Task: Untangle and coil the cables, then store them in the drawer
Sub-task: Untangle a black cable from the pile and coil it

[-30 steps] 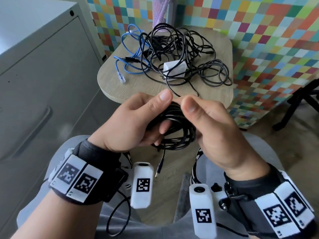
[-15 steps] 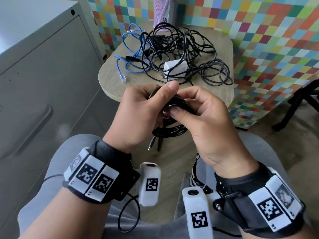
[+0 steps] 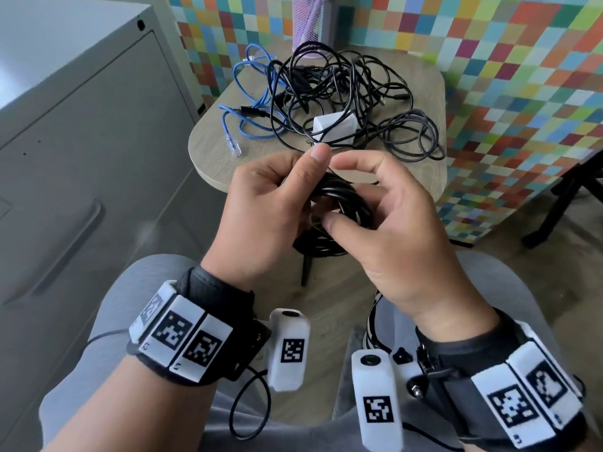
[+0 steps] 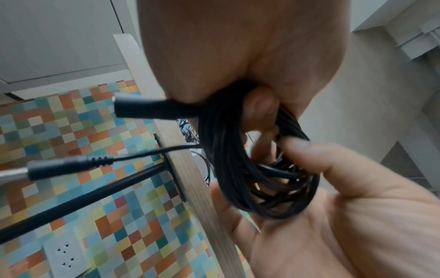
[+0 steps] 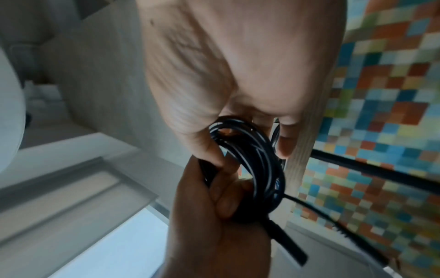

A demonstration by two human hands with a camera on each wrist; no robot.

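Observation:
A black cable wound into a small coil [image 3: 339, 203] [image 4: 257, 169] [image 5: 252, 159] is held in front of the round table. My left hand [image 3: 267, 203] grips the coil's left side, thumb on top. My right hand [image 3: 385, 216] holds the right side, with the thumb pressed on the loops and the index finger raised. Two black plug ends [image 4: 152, 109] [image 4: 62, 167] stick out of the coil. On the table lies a tangle of black cables [image 3: 346, 99], a blue network cable [image 3: 251, 102] and a white adapter [image 3: 334, 127].
A grey metal drawer cabinet [image 3: 75, 151] stands at the left, its drawers closed. A purple mesh cup [image 3: 310, 21] sits at the table's [image 3: 208, 158] far edge. A coloured checkered wall is behind, and black chair legs [image 3: 561, 197] are at the right.
Both hands rose slightly with the coil and turned it. The right index finger lifted off the loops while the right thumb slid over them.

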